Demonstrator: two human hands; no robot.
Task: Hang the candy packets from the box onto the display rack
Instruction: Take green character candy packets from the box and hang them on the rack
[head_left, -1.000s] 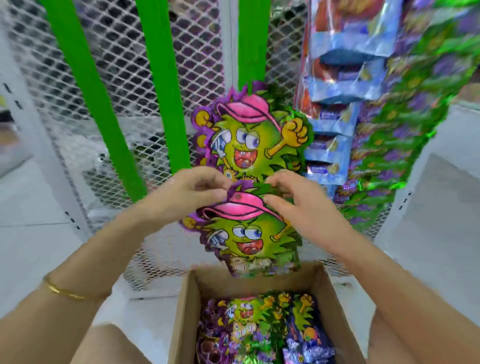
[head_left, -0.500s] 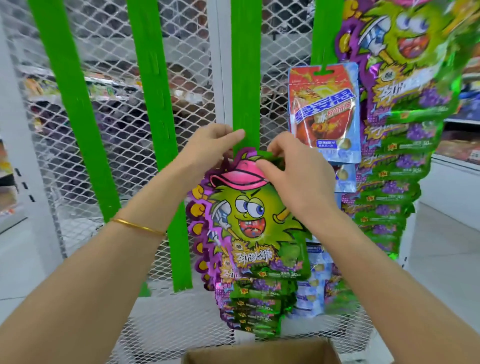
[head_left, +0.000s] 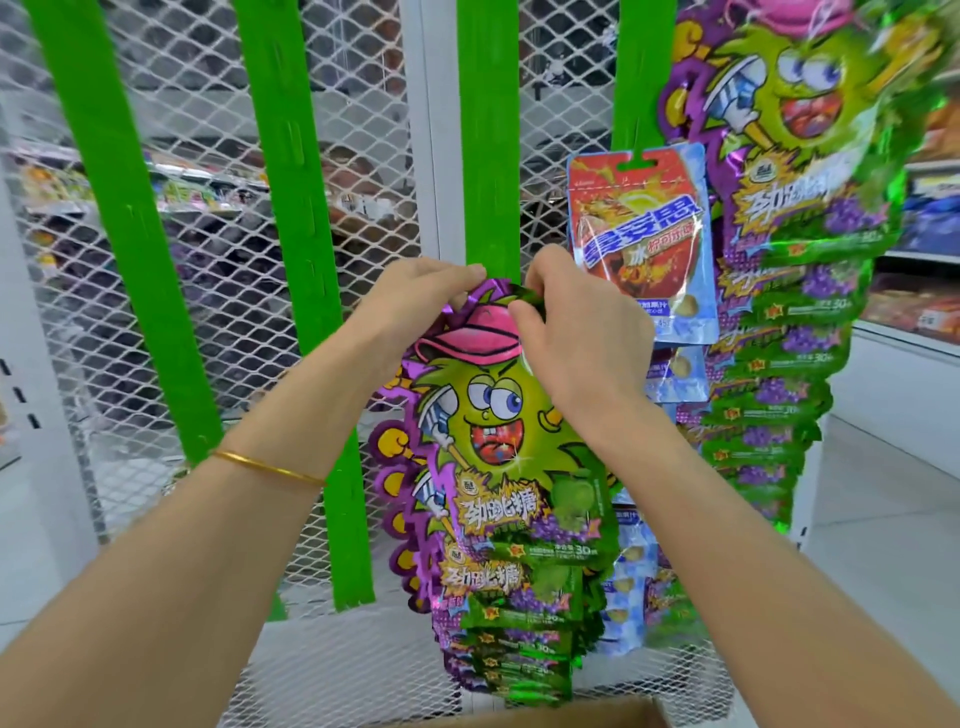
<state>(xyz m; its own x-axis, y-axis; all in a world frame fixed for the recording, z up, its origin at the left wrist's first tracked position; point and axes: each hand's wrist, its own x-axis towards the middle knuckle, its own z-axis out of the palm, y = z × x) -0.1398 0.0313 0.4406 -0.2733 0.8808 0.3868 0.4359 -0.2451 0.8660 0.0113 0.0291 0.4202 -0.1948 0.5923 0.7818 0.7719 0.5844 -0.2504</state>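
Note:
A green and purple candy packet with a cartoon face and pink cap is held up against the middle green hanging strip of the mesh rack. My left hand pinches its top edge from the left. From the right, my right hand pinches the same top edge. Several matching packets hang below it on the same strip. Only the cardboard box's rim shows at the bottom; its contents are hidden.
Two bare green strips hang to the left on the white wire mesh. To the right hang red and blue packets and a column of green and purple packets. A white shelf unit stands at far right.
Both hands lifted the packet from just above the box up to the middle strip, above the ones hanging there. The view tilted upward, so the box has nearly left the frame.

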